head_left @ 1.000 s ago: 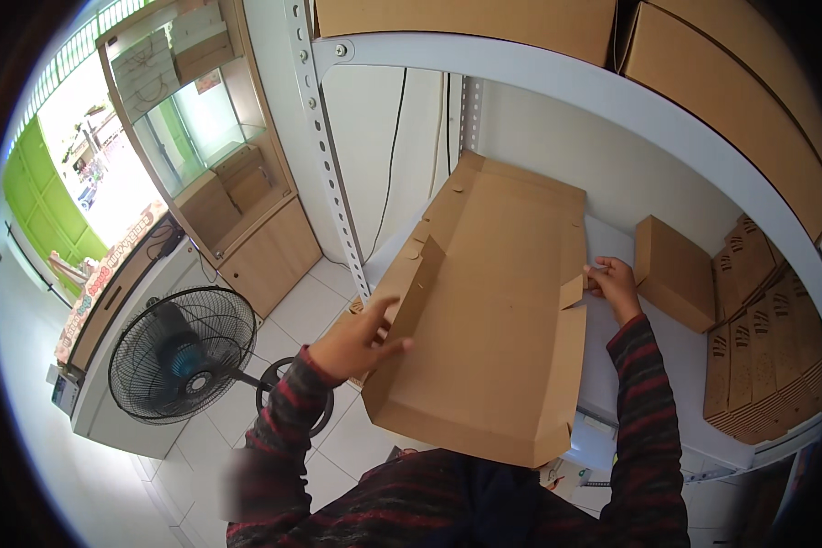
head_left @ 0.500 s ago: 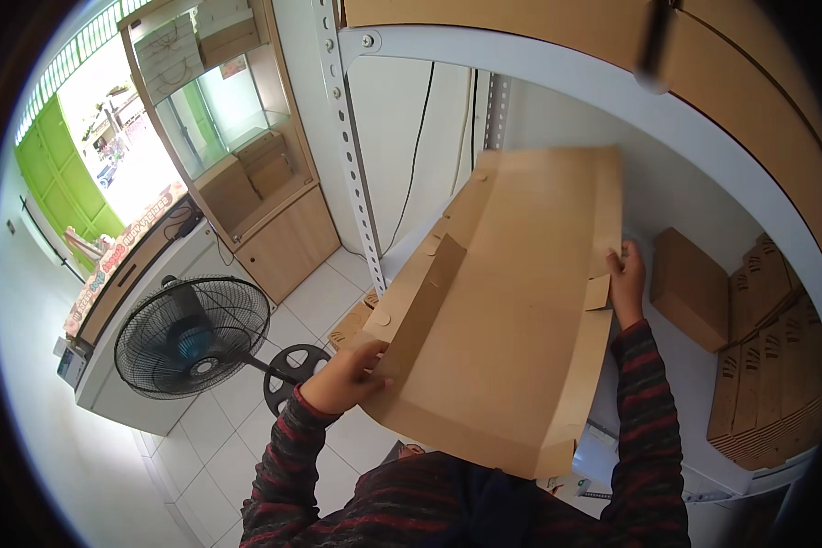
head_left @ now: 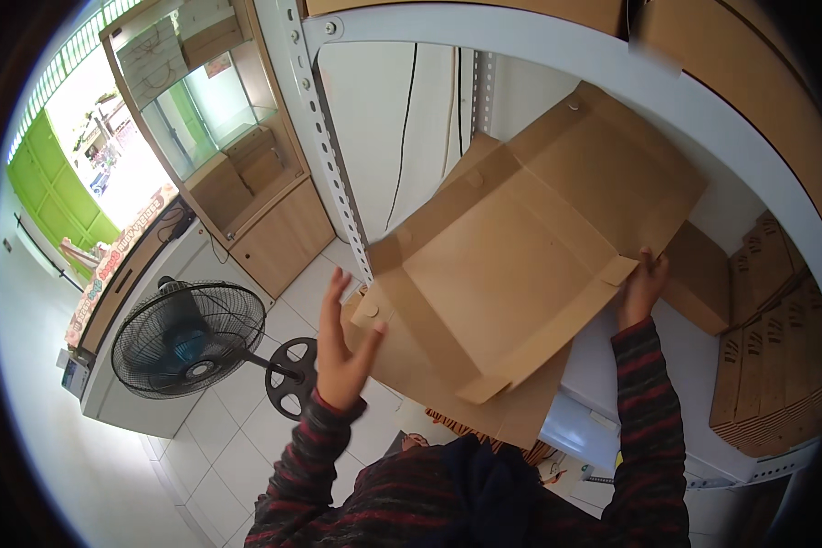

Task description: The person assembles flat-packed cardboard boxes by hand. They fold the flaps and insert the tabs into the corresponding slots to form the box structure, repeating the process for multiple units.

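A large brown cardboard box blank (head_left: 493, 265), creased and partly folded, slants across the space before me over the white shelf. Its far panel (head_left: 621, 164) bends upward at the back right. My right hand (head_left: 644, 290) grips its right edge beside a small side flap (head_left: 618, 270), the fingers partly hidden behind the board. Off the left edge, my left hand (head_left: 345, 352) is raised with its fingers apart and nothing in it. Near that hand, a round tab (head_left: 371, 310) shows on the blank's left edge.
Folded brown boxes (head_left: 767, 365) stand stacked on the shelf at right, beside a closed carton (head_left: 699, 279). A perforated metal post (head_left: 333, 155) and crossbeam (head_left: 521, 50) frame the shelf. A standing fan (head_left: 187, 338) and a glass-fronted cabinet (head_left: 219, 128) are at left.
My left hand has let go of the cardboard and opened beside it. The blank has turned clockwise, and its far panel now folds up. My right hand still holds the right edge.
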Demonstrator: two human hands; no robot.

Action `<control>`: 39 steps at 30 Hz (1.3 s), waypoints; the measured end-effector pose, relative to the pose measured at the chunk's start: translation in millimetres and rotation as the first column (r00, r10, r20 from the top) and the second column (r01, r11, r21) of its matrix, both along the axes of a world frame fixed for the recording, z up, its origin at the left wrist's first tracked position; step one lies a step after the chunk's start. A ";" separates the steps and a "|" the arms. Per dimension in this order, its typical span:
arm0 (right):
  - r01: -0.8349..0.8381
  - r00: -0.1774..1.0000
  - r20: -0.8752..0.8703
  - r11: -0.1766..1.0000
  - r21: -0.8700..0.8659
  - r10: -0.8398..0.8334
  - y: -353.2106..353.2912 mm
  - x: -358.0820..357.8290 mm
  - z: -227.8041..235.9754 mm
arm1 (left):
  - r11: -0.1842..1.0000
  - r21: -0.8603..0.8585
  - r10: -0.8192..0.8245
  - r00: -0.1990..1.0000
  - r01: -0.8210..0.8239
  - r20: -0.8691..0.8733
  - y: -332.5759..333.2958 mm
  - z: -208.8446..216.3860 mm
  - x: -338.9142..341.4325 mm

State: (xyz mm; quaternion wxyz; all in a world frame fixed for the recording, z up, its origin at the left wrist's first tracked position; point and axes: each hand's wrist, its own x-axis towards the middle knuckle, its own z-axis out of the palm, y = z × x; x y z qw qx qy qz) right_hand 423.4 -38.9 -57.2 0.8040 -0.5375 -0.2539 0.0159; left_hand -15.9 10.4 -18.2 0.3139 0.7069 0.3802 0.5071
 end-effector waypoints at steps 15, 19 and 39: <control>-0.138 0.984 -0.130 0.986 -0.091 0.125 6.3 -12.1 -0.8 | 0.946 0.024 -0.295 0.889 0.324 -0.349 -30.9 -22.4 24.9; -0.129 0.985 -0.126 0.988 -0.081 0.118 0.5 -1.6 4.9 | 0.962 0.035 -0.254 0.930 0.272 -0.265 -36.5 -9.2 30.2; 0.249 0.636 0.593 0.597 -0.763 0.494 -147.5 -86.2 73.2 | 0.958 -0.032 -0.283 0.920 0.285 -0.271 5.1 -13.1 -37.9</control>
